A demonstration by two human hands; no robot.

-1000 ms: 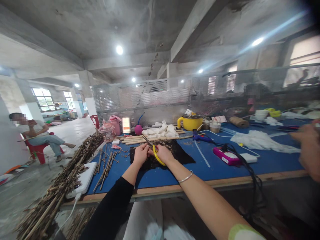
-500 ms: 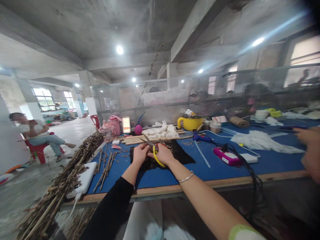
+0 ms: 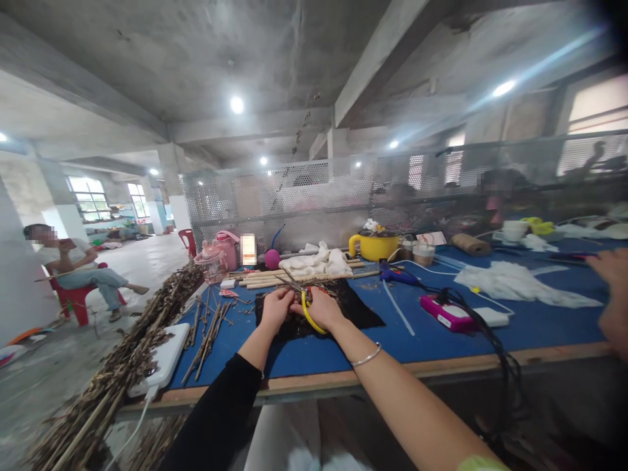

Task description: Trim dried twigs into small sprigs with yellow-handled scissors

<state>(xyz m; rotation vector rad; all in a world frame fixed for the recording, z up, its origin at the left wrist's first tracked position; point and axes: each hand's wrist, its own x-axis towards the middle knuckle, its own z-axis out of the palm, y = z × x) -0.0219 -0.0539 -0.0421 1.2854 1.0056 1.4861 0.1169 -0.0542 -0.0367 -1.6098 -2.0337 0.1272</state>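
My right hand (image 3: 324,308) grips yellow-handled scissors (image 3: 305,303), whose blades point up and left over a black cloth (image 3: 360,309) on the blue table (image 3: 422,340). My left hand (image 3: 275,307) sits just left of the scissors, fingers curled around a small dark twig piece that I cannot make out clearly. The two hands almost touch above the cloth. A silver bangle (image 3: 366,356) circles my right wrist.
A long bundle of dry twigs (image 3: 122,366) hangs off the table's left edge beside a white power bank (image 3: 164,356). Wooden sticks (image 3: 275,277), white cloths (image 3: 316,260), a yellow pot (image 3: 373,244), a pink device (image 3: 449,315) with black cables, and another person's hand (image 3: 613,294) lie around.
The camera tilted slightly, shifting the scene down. My hands stay together over the black cloth, and the scissors' blades have moved a little.
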